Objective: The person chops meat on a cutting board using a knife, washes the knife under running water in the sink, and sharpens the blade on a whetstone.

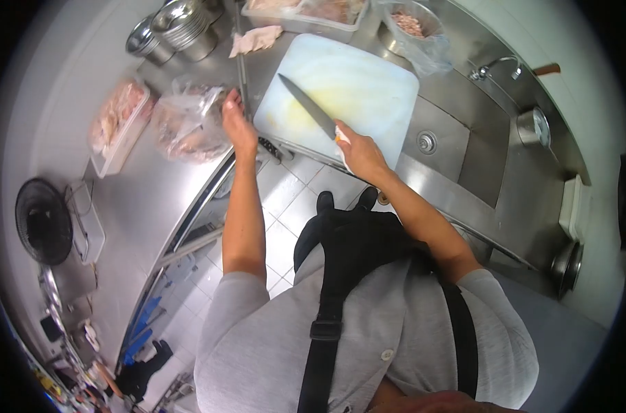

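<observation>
My right hand [361,153] is closed round the handle of a large knife [307,103], whose blade lies over the white cutting board [382,89] and points up and left. Yellowish stains mark the board's middle. To the left of the board, my left hand [238,124] is raised beside a clear plastic bag [192,124] with something pinkish inside. Its fingers point up; whether they touch the bag's edge I cannot tell. A pale piece of meat [256,41] rests on the steel counter above the board's upper left corner.
A tub of raw meat [123,124] stands left of the bag. Behind are stacked metal bowls [185,27], a meat tray [309,20] and a lined pot [409,31]. The sink [440,138] is at right, near a tap [495,67].
</observation>
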`<state>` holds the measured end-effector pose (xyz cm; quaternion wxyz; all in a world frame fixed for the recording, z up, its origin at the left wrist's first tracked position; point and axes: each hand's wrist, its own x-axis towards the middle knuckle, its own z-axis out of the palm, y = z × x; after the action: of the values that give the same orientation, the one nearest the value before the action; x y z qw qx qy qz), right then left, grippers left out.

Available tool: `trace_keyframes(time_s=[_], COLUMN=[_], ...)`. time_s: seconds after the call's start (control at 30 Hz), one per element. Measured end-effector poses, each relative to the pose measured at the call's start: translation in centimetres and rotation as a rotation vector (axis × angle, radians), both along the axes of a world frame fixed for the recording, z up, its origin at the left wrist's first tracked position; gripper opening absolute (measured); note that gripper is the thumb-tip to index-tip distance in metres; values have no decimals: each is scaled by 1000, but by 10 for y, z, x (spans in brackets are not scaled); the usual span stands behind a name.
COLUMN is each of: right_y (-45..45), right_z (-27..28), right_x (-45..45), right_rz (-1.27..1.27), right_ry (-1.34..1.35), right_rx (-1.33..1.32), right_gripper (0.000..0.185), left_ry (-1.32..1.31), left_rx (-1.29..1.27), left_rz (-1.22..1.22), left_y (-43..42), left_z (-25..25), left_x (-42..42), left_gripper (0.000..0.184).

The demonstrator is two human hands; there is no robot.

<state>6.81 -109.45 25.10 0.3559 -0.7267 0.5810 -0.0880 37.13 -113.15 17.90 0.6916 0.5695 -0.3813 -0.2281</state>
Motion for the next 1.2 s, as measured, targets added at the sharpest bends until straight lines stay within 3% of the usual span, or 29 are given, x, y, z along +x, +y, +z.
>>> trace_keyframes(time_s=[0.33, 0.37, 0.5, 0.6, 0.63, 0.73, 0.8, 0.97, 1.07, 1.2], right_y=[-2, -2, 8, 1, 0, -12, -15, -35, -51, -81], right_z=[-32, -38, -76, -96, -87, -82, -58, -65, -67, -73], right_x=[-202, -227, -308, -348, -350, -358, -353, -382, -396, -411], right_rz=[-487, -522, -714, -891, -902, -945, -977, -961, -985, -1003], right_ry=[158, 150, 157, -282, -473, -625, -770, -903, -989, -1152], right_rx=[-212, -203, -166, 71, 149, 255, 282, 331, 358, 423], right_gripper=[55, 54, 48, 42, 35, 31, 29, 31, 31, 32], left_ry=[7, 7, 0, -121, -271, -573, -723, -1406, -1638, -1440], left_rx=[76, 93, 140, 168, 61, -244, -233, -24, 291, 557], left_rz=[-23, -18, -297, -649, -724, -884, -911, -887, -855, -776], left_y=[58, 61, 40, 3, -15, -85, -132, -219, -247, -254], left_z=[5, 14, 48, 67, 69, 81, 73, 67, 51, 52], left_x=[-48, -61, -148, -254, -293, -416, -498, -608, -615, -607], left_gripper=[55, 47, 33, 26, 27, 33, 40, 58, 64, 54])
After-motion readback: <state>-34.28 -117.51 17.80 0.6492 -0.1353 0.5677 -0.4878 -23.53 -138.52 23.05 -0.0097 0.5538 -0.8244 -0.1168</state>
